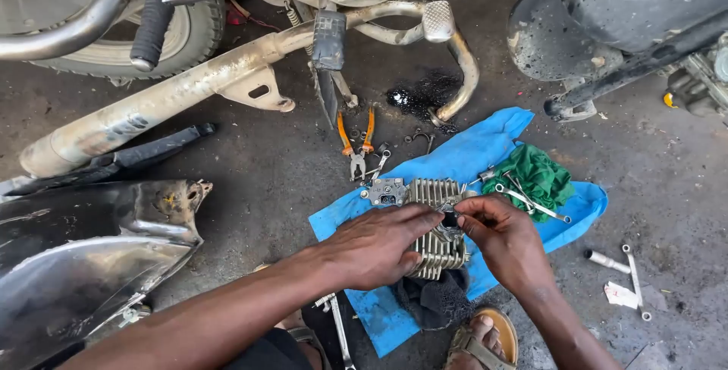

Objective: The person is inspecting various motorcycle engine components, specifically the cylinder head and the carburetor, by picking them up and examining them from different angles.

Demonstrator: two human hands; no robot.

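My right hand point(504, 237) has its fingers point(469, 214) pinched shut on a small dark part point(450, 218) at the top of the finned engine cylinder point(438, 249). My left hand point(375, 247) lies flat, fingers spread across the fins, gripping nothing. The cylinder rests on a blue cloth point(485, 150) on the floor. At two o'clock lies a green rag point(540, 174) with spanners point(531, 203); at eleven o'clock, orange-handled pliers point(356, 142); beyond them, the motorcycle's exhaust pipe point(167, 97).
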